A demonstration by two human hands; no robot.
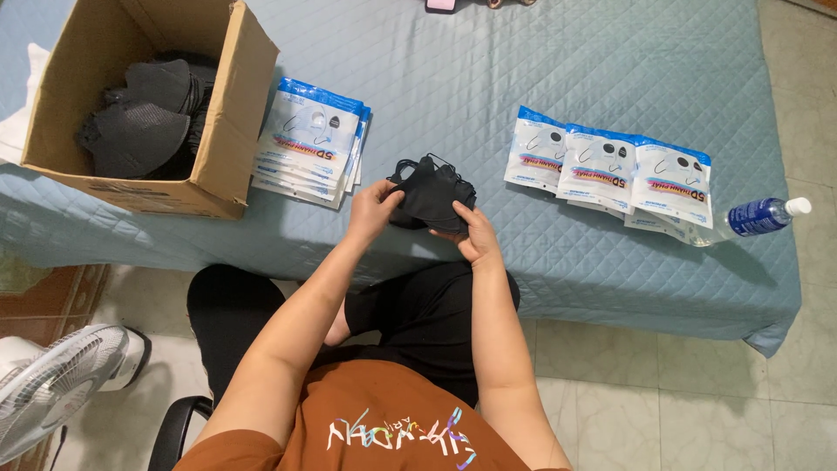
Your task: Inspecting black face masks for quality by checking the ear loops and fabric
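Masks in hand: you hold a small stack of black face masks (432, 194) over the near edge of the bed, between the two lots of packets, ear loops sticking up at the top.
Left hand: your left hand (373, 209) pinches the stack's left edge, thumb on top and fingers curled beneath.
Right hand: your right hand (475, 235) grips the lower right corner, thumb pressed on the front, fingers hidden behind the masks.
Surface: a pale blue quilted bed cover (523, 61) lies under everything; its front edge drops just beyond your knees.
Left pile: a stack of flat white-and-blue mask packets (312, 144) lies just left of your hands, touching the box's side.
Box: an open cardboard box (231, 131) stands at the far left, with loose black masks (144, 118) heaped inside.
Right row: three overlapping mask packets (615, 170) lie to your right, well apart from the stack you hold.
Bottle: a clear plastic bottle with a blue label (760, 216) lies on its side beside that row, near the bed's right edge.
Floor: a white fan (57, 379) sits low at your left.
In the way: nothing lies between your hands and either lot of packets.
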